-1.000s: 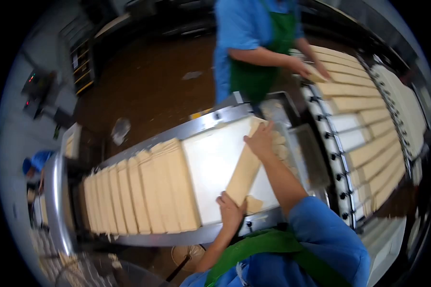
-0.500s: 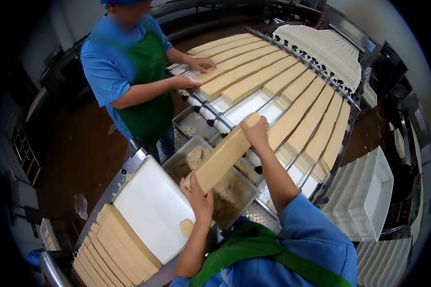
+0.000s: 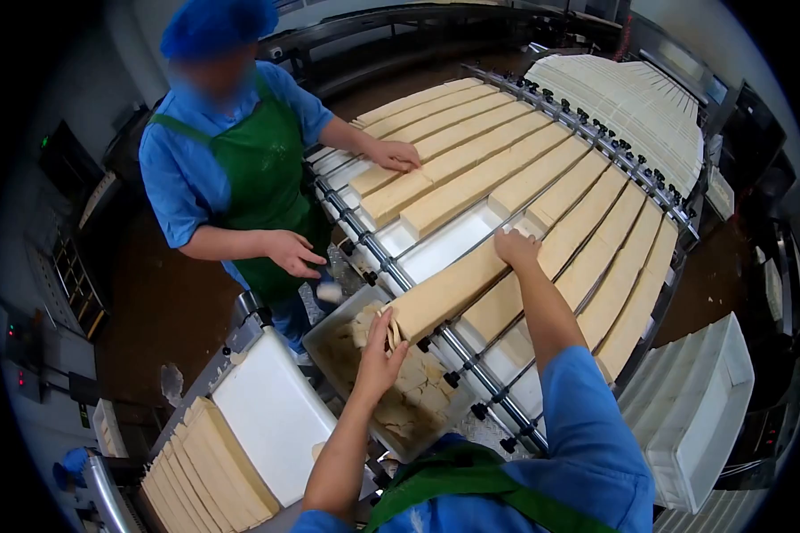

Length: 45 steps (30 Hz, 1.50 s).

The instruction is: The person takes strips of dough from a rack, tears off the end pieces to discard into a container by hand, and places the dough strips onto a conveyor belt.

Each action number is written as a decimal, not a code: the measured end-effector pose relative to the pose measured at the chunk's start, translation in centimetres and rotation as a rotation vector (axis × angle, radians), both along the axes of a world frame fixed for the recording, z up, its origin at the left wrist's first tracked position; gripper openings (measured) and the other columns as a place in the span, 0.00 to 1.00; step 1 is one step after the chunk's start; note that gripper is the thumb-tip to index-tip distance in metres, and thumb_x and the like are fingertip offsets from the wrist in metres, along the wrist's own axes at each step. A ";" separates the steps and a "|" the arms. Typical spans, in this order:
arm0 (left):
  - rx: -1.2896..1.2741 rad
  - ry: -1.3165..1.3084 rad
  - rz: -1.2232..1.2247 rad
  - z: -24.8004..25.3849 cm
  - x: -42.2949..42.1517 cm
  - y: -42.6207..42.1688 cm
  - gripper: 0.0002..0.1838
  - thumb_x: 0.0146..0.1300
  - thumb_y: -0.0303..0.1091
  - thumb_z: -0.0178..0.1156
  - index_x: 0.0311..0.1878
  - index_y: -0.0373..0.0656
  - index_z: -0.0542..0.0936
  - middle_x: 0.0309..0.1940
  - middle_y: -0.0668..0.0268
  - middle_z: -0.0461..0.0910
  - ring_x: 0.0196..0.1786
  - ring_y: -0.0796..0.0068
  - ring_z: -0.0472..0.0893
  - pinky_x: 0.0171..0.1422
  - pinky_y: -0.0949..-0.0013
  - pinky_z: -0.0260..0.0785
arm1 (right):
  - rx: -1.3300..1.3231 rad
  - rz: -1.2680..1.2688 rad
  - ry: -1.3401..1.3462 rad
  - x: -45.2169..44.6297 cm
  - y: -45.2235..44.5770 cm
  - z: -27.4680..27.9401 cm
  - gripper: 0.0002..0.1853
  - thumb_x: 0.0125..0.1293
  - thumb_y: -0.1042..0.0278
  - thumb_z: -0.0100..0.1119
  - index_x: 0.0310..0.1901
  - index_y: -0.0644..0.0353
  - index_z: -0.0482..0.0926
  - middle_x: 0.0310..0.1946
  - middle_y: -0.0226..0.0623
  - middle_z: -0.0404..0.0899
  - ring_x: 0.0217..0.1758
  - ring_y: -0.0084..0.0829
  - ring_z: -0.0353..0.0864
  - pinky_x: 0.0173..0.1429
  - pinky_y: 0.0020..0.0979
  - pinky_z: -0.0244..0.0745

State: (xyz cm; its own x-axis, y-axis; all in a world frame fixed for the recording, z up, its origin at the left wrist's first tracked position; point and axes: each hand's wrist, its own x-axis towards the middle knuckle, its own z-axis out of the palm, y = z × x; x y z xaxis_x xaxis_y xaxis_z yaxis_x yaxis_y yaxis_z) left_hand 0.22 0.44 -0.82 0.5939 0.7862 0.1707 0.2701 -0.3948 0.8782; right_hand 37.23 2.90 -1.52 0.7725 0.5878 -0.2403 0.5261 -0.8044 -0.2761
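Note:
A long, thick strip of pale dough (image 3: 451,289) slants between my two hands, over the near edge of the slotted conveyor. My left hand (image 3: 382,355) grips its near end, where a thin flap of dough shows by the fingers. At the far end, my right hand (image 3: 517,249) is closed over the strip, close to the short dough piece in the same lane. More dough strips (image 3: 587,235) lie in parallel lanes split by thin rods. Below my left hand stands a bin (image 3: 458,413) of dough scraps.
A co-worker across the conveyor has one hand (image 3: 396,155) on a dough strip and the other (image 3: 293,255) above a falling scrap (image 3: 330,292). At lower left, stacked dough strips (image 3: 209,471) lie beside a white belt (image 3: 271,400). White trays (image 3: 698,413) are stacked at right.
Both my hands have carried the dough strip forward and right, from above the scrap bin onto the conveyor's edge. The co-worker's near hand has left the dough and dropped a scrap.

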 end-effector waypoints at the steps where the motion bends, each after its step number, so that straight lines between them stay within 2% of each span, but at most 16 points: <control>1: 0.004 0.011 -0.004 -0.2 0.4 0.1 0.34 0.63 0.30 0.58 0.71 0.43 0.58 0.70 0.44 0.58 0.73 0.49 0.59 0.72 0.62 0.55 | 0.004 -0.004 0.011 0.6 0.2 -0.7 0.36 0.67 0.45 0.28 0.60 0.69 0.72 0.62 0.56 0.69 0.72 0.51 0.58 0.73 0.48 0.44; 7: 0.002 0.010 -0.012 -1.0 3.3 0.5 0.33 0.63 0.28 0.57 0.71 0.40 0.58 0.69 0.46 0.59 0.73 0.51 0.59 0.72 0.63 0.55 | 0.159 -0.086 -0.183 2.6 0.3 -2.0 0.32 0.66 0.49 0.33 0.59 0.68 0.73 0.64 0.55 0.68 0.71 0.44 0.60 0.72 0.48 0.46; 9: -0.043 0.001 -0.022 -1.4 4.5 0.7 0.34 0.64 0.25 0.57 0.72 0.38 0.56 0.70 0.52 0.59 0.72 0.62 0.60 0.73 0.67 0.53 | 0.070 0.040 -0.172 3.1 -0.2 -0.9 0.30 0.66 0.51 0.36 0.57 0.68 0.73 0.66 0.53 0.65 0.67 0.44 0.64 0.69 0.48 0.50; 13: -0.115 -0.037 -0.042 -2.8 6.6 1.2 0.34 0.64 0.25 0.56 0.72 0.38 0.56 0.70 0.52 0.60 0.71 0.64 0.61 0.72 0.68 0.53 | 0.048 0.031 -0.231 3.5 -0.6 -1.0 0.29 0.66 0.49 0.40 0.56 0.68 0.73 0.66 0.50 0.63 0.65 0.46 0.64 0.67 0.49 0.52; 15: -0.036 -0.065 -0.051 -3.6 7.7 1.5 0.32 0.63 0.25 0.53 0.71 0.38 0.58 0.68 0.46 0.62 0.72 0.51 0.60 0.72 0.63 0.54 | 0.162 -0.030 -0.308 2.6 -0.9 -0.7 0.30 0.66 0.49 0.46 0.60 0.66 0.69 0.67 0.50 0.61 0.66 0.50 0.61 0.66 0.52 0.51; 18: -0.021 0.039 -0.070 -2.8 9.8 1.5 0.32 0.63 0.24 0.51 0.71 0.39 0.58 0.67 0.44 0.61 0.73 0.49 0.58 0.72 0.63 0.54 | 0.344 -0.015 -0.479 -0.5 -0.7 -1.0 0.31 0.65 0.49 0.51 0.63 0.61 0.65 0.65 0.48 0.63 0.66 0.51 0.59 0.66 0.55 0.52; 20: -0.034 0.086 -0.052 -2.5 10.3 1.6 0.32 0.63 0.23 0.51 0.72 0.39 0.57 0.69 0.46 0.61 0.74 0.54 0.57 0.74 0.65 0.51 | 0.313 0.186 -0.305 -3.9 -1.1 0.4 0.32 0.65 0.51 0.51 0.67 0.59 0.62 0.64 0.47 0.64 0.66 0.50 0.60 0.66 0.56 0.53; 22: -0.044 0.091 -0.007 -2.7 10.0 1.4 0.34 0.59 0.19 0.48 0.72 0.37 0.57 0.70 0.49 0.60 0.74 0.60 0.57 0.75 0.67 0.49 | 0.641 0.475 -0.183 -8.0 -1.6 -1.9 0.33 0.64 0.54 0.52 0.68 0.59 0.61 0.65 0.48 0.63 0.68 0.49 0.59 0.66 0.55 0.54; 25: -0.212 -0.138 0.183 -2.8 9.1 0.0 0.33 0.58 0.21 0.48 0.70 0.39 0.59 0.64 0.44 0.67 0.66 0.50 0.68 0.69 0.62 0.59 | 0.649 0.808 0.052 -14.1 -4.4 -0.5 0.34 0.62 0.58 0.53 0.68 0.62 0.59 0.67 0.49 0.61 0.69 0.48 0.60 0.65 0.54 0.55; 27: -0.058 -0.119 0.302 -4.1 7.3 -0.7 0.32 0.57 0.21 0.47 0.69 0.38 0.61 0.62 0.45 0.69 0.63 0.51 0.72 0.68 0.63 0.61 | 0.473 0.839 -0.231 -16.0 -5.5 -1.7 0.35 0.61 0.62 0.54 0.68 0.66 0.59 0.68 0.49 0.60 0.71 0.50 0.58 0.68 0.55 0.52; 28: -0.152 -0.099 0.297 -3.9 6.0 -1.3 0.33 0.58 0.21 0.48 0.70 0.39 0.61 0.62 0.48 0.70 0.60 0.58 0.73 0.60 0.66 0.66 | 0.379 0.807 -0.313 -16.2 -5.2 -3.0 0.36 0.60 0.63 0.54 0.69 0.67 0.57 0.70 0.50 0.58 0.72 0.50 0.55 0.70 0.55 0.50; 30: -0.016 -0.056 0.307 -5.5 2.9 -2.4 0.33 0.59 0.20 0.50 0.70 0.44 0.61 0.61 0.52 0.70 0.49 0.69 0.75 0.42 0.71 0.70 | 0.264 0.743 -0.356 -15.8 -5.0 -4.9 0.37 0.60 0.65 0.53 0.70 0.68 0.55 0.72 0.51 0.52 0.75 0.52 0.49 0.72 0.57 0.45; 33: 0.038 -0.063 0.346 -4.9 -3.2 -4.7 0.32 0.61 0.25 0.55 0.70 0.44 0.60 0.64 0.55 0.64 0.55 0.67 0.73 0.51 0.70 0.69 | 0.112 0.676 -0.311 -16.1 -4.6 -3.0 0.37 0.62 0.66 0.52 0.71 0.67 0.51 0.74 0.50 0.46 0.77 0.53 0.43 0.73 0.59 0.43; 35: -0.152 -0.037 0.459 -3.8 -7.9 -6.7 0.31 0.62 0.28 0.57 0.69 0.42 0.61 0.62 0.54 0.65 0.58 0.60 0.71 0.60 0.66 0.65 | 0.088 0.665 -0.353 -16.5 -4.1 -3.3 0.35 0.64 0.65 0.53 0.71 0.64 0.53 0.74 0.48 0.46 0.77 0.53 0.42 0.72 0.59 0.42; 41: 0.107 0.320 1.007 -8.6 -23.8 -13.5 0.28 0.57 0.26 0.60 0.62 0.36 0.67 0.56 0.45 0.68 0.60 0.45 0.67 0.66 0.52 0.59 | 0.363 0.900 -0.316 -25.6 -5.1 -2.4 0.36 0.63 0.57 0.56 0.70 0.60 0.56 0.74 0.49 0.47 0.76 0.54 0.42 0.71 0.62 0.43; 45: -0.099 0.652 1.360 -9.3 -31.2 -18.3 0.37 0.51 0.33 0.66 0.63 0.34 0.63 0.54 0.40 0.64 0.56 0.40 0.66 0.63 0.50 0.59 | 0.337 1.066 -0.235 -33.3 -3.7 -4.4 0.36 0.61 0.55 0.58 0.68 0.61 0.60 0.73 0.50 0.48 0.75 0.55 0.44 0.71 0.61 0.42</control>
State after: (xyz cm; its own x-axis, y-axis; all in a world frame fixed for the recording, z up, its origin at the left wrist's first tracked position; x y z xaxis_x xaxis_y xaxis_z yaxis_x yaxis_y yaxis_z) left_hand -30.96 -17.81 -10.10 -0.6257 0.7752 0.0873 0.7114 0.5211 0.4715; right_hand 3.96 -0.82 -5.93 -0.1535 0.9784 0.1387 0.9638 0.1792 -0.1974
